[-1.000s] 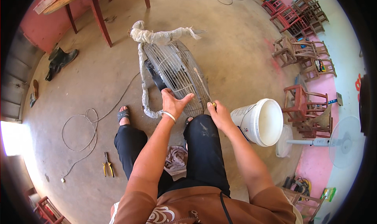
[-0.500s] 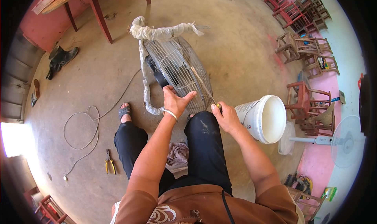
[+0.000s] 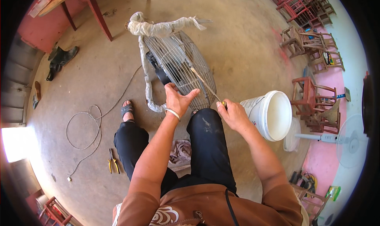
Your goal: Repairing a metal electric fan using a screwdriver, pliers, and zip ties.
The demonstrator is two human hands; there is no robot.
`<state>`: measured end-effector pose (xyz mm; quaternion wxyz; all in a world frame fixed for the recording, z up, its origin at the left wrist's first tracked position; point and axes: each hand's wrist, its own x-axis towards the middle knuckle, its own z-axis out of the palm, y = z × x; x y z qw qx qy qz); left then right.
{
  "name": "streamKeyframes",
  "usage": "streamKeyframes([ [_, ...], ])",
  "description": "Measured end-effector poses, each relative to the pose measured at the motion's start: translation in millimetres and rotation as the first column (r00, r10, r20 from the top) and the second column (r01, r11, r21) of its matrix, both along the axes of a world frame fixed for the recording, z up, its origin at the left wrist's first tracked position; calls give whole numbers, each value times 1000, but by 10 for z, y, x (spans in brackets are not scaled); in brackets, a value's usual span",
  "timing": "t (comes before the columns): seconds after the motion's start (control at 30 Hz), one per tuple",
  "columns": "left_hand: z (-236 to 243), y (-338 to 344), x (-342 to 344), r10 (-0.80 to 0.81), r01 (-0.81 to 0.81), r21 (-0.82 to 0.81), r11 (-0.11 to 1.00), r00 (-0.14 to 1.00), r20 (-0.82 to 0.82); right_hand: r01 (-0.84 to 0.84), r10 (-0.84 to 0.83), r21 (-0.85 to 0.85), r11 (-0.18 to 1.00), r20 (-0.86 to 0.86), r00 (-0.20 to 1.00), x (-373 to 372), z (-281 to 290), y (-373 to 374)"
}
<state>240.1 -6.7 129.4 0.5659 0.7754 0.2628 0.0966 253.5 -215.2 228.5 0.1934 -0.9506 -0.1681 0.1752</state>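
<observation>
In front of my right knee stands an electric fan with a round grey wire cage and a black motor housing. Its tubular frame is wrapped in whitish plastic. My left hand grips the near edge of the cage, thumb spread across the wires and fingers partly hidden behind. In my right hand, closed around its dark-and-yellow handle, is a screwdriver with a long thin shaft. The shaft slants up and left across the cage; whether its tip touches the wires I cannot tell.
A white bucket lies tipped beside my right hand. Pliers and a looped cable lie on the floor at left. A crumpled cloth sits between my legs. Wooden chairs and a white fan line the right wall.
The view has shifted slightly. The cage sits a little more tilted to the right, and the screwdriver has moved slightly with my right hand. Both hands keep their holds.
</observation>
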Motion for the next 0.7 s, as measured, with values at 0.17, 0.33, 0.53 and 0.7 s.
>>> streamKeyframes([
  [0.17, -40, 8, -15, 4, -5, 11, 1000, 1000, 1, -12, 13, -24, 1000, 54, 998, 0, 20, 74],
  [0.33, 8, 2, -22, -4, 4, 4, 1000, 1000, 10, 32, -30, -24, 999, 74, 997, 19, -106, 47],
  [0.53, -29, 9, -9, -2, 1, 9, 1000, 1000, 15, 89, -92, 28, 996, 151, 984, 54, -551, 5],
  [0.7, -74, 26, -27, -17, 18, 40, 999, 1000, -11, 76, -117, 154, 985, 278, 953, 65, -1057, 21],
])
